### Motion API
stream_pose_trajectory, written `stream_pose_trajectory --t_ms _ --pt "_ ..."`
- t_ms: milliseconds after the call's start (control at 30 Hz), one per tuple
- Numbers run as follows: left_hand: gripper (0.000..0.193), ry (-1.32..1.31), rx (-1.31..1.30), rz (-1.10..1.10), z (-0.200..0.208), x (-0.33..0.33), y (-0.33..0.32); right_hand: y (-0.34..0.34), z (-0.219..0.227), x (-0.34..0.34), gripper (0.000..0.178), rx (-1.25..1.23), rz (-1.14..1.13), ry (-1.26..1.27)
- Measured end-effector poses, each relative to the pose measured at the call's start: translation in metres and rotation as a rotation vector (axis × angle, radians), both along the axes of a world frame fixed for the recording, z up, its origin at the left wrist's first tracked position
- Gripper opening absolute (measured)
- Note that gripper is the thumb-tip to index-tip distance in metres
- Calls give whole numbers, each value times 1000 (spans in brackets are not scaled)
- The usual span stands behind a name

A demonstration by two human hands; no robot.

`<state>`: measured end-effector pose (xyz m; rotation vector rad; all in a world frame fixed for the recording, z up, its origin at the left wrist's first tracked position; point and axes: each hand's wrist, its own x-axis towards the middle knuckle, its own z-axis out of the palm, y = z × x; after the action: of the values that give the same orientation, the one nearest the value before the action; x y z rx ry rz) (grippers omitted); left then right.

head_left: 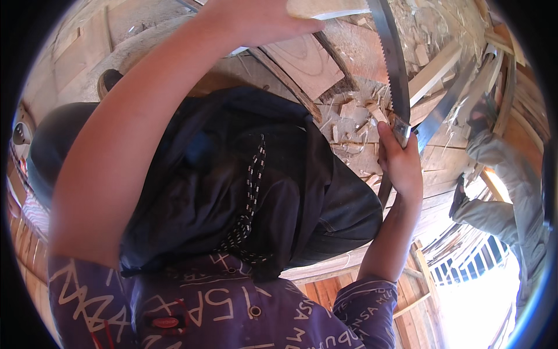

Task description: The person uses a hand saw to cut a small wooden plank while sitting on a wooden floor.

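My right hand (401,160) is wrapped round the handle of a handsaw (397,75), whose long dark blade runs up to the top edge of the view. The saw's teeth face left. At the top, my left hand (261,22) grips a pale piece of wood (331,7), its thumb stretched along the underside. The right end of this wood meets the toothed edge near the top of the view; whether the teeth are in it I cannot tell. Part of the left hand lies beyond the frame.
Wood chips and shavings (349,125) litter the floor below the blade. Boards (308,64) lie under the wood, and a squared timber (436,70) is right of the saw. Another person (505,192) in grey trousers is at the far right, near a second saw blade (444,107).
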<state>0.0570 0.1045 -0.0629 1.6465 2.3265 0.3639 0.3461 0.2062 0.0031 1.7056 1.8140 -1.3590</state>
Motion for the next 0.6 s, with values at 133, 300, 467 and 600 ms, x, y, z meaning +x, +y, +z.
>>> stream_pose_trajectory --t_ms 133,300,467,600 --pt "64 -20 11 -12 5 2 0 -1 -2 1 42 48 21 1" --pt "66 26 10 16 11 7 -3 -2 3 1 41 37 -52 -9" --pt "66 -9 4 -1 11 5 -2 -3 2 11 41 30 -48 -39" --pt "65 -35 4 13 7 3 -1 -5 3 12 41 -6 -66 -35"
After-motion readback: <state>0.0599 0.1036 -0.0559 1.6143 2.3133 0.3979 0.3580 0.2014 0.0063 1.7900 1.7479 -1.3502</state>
